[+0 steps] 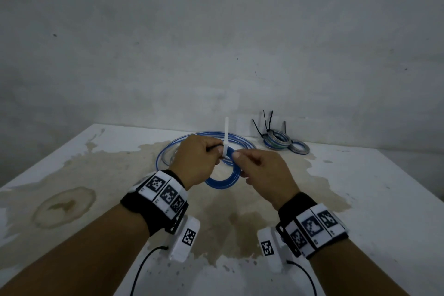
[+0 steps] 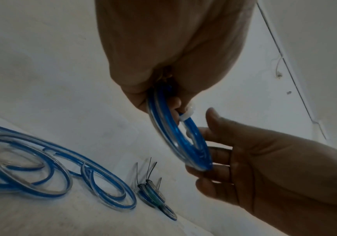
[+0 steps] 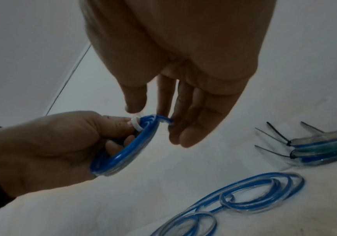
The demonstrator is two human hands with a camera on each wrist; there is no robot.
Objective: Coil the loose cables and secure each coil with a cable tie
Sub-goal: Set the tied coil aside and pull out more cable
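A small blue cable coil (image 1: 224, 184) hangs in the air between my hands over the table. My left hand (image 1: 211, 155) grips its upper part, fingers curled through the ring (image 2: 191, 143). A white cable tie (image 1: 226, 134) loops the coil beside my left thumb (image 3: 136, 125), and its tail stands straight up. My right hand (image 1: 242, 163) has straight fingers that touch the coil's other side (image 2: 220, 161). Its thumb tip hovers right by the tie's head (image 3: 135, 103).
Loose blue and clear cables (image 1: 165, 151) sprawl in wide loops on the stained white table (image 1: 360, 187) behind my hands. Two or three small coils (image 1: 276, 143) bound with black ties lie at the back right against the wall.
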